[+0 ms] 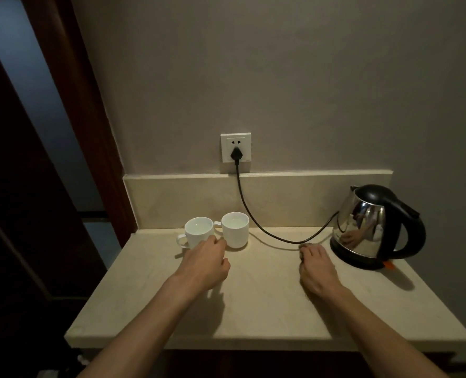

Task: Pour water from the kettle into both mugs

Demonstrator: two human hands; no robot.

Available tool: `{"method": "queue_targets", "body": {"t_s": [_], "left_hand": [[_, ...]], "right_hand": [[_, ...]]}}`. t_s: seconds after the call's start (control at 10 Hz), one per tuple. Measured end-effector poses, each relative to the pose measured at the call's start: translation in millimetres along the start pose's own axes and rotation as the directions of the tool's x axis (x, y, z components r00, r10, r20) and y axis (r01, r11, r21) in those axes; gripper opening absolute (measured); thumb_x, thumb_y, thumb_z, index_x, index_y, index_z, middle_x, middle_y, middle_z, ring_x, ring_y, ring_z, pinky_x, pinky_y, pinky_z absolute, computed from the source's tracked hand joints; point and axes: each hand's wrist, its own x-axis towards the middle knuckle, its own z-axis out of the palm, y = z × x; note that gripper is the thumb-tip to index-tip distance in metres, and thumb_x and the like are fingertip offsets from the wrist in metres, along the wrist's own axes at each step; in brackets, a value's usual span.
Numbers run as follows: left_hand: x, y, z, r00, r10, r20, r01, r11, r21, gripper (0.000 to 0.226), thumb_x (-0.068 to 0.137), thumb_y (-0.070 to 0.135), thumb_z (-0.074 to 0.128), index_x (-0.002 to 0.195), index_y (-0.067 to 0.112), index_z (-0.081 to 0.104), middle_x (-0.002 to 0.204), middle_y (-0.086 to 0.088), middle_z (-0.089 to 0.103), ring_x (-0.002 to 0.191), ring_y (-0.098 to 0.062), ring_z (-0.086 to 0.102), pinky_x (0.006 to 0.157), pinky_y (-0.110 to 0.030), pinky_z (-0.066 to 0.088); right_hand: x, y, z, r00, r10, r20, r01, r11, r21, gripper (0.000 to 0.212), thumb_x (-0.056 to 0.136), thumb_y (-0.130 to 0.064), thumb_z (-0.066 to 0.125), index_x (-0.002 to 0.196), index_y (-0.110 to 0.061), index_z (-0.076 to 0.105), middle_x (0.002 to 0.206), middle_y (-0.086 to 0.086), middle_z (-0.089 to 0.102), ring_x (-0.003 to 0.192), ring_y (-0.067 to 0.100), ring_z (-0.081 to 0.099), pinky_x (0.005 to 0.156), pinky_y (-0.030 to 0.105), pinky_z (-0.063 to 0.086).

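The left hand [204, 264] is rested against the left mug [197, 232], fingers loosely curled. The right hand [315, 266] is laid flat, fingers empty, near the kettle [373, 227] on the counter [253, 309].

Both mugs [199, 232] [236, 232] are plain white. The kettle [368, 227] is shiny silver with black lid, handle and base. The bench [253, 309] is pale cream, the cord [253, 219] black.

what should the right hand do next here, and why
Probably move the right hand rightward to the kettle's black handle. It rests flat on the counter holding nothing, just left of the kettle, which sits upright on its base. The left hand is already at the left mug, beside the right mug.
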Motion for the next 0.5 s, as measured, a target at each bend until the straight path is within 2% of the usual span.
{"method": "queue_targets", "body": {"t_s": [0.1, 0.2, 0.3, 0.4, 0.5], "left_hand": [[-0.9, -4.8, -5.2, 1.0, -0.027, -0.004, 0.027, 1.0, 0.001, 0.038, 0.101, 0.032, 0.046, 0.136, 0.018, 0.054, 0.134, -0.005, 0.056, 0.119, -0.027, 0.059, 0.085, -0.042, 0.05], [-0.6, -11.6, -9.9, 0.998, -0.068, -0.012, 0.069, 0.997, 0.024, 0.038, 0.1, 0.032, 0.047, 0.135, 0.018, 0.055, 0.135, -0.004, 0.056, 0.121, -0.028, 0.058, 0.085, -0.04, 0.049], [-0.9, -22.3, -13.3, 0.995, -0.103, -0.009, 0.103, 0.993, 0.05, 0.04, 0.098, 0.03, 0.049, 0.136, 0.018, 0.056, 0.136, -0.004, 0.057, 0.122, -0.028, 0.059, 0.09, -0.042, 0.054], [-4.5, -30.4, -15.3, 0.992, -0.125, -0.008, 0.126, 0.99, 0.062, 0.04, 0.098, 0.029, 0.048, 0.135, 0.017, 0.056, 0.136, -0.004, 0.058, 0.12, -0.026, 0.059, 0.09, -0.043, 0.056], [-0.3, -31.1, -16.2, 0.991, -0.134, -0.006, 0.134, 0.988, 0.071, 0.04, 0.099, 0.029, 0.048, 0.135, 0.016, 0.056, 0.135, -0.006, 0.059, 0.118, -0.028, 0.06, 0.088, -0.041, 0.055]], "right_hand": [[-8.8, -72.1, 15.7, 0.98, -0.184, 0.07, 0.184, 0.983, 0.003, 0.068, 0.087, -0.013, 0.049, 0.153, -0.002, 0.035, 0.157, 0.016, 0.038, 0.142, 0.034, 0.033, 0.122, 0.034, 0.021], [-32.4, -153.2, 37.6, 0.927, -0.354, 0.121, 0.347, 0.935, 0.075, 0.071, 0.088, -0.019, 0.051, 0.155, -0.003, 0.031, 0.159, 0.016, 0.034, 0.144, 0.036, 0.03, 0.124, 0.04, 0.018], [-54.3, -203.8, 56.1, 0.921, -0.352, 0.169, 0.295, 0.911, 0.289, 0.067, 0.098, -0.023, 0.052, 0.16, -0.017, 0.026, 0.165, 0.004, 0.026, 0.152, 0.027, 0.02, 0.127, 0.039, 0.016], [-63.2, -211.3, 50.2, 0.879, -0.442, 0.178, 0.376, 0.873, 0.31, 0.06, 0.1, -0.024, 0.05, 0.157, -0.018, 0.033, 0.165, 0.005, 0.03, 0.151, 0.025, 0.022, 0.126, 0.042, 0.021], [-51.9, -190.6, 21.5, 0.83, -0.522, 0.196, 0.433, 0.824, 0.364, 0.041, 0.102, -0.032, 0.041, 0.141, -0.021, 0.051, 0.148, 0.005, 0.052, 0.134, 0.023, 0.045, 0.116, 0.042, 0.037]]}}
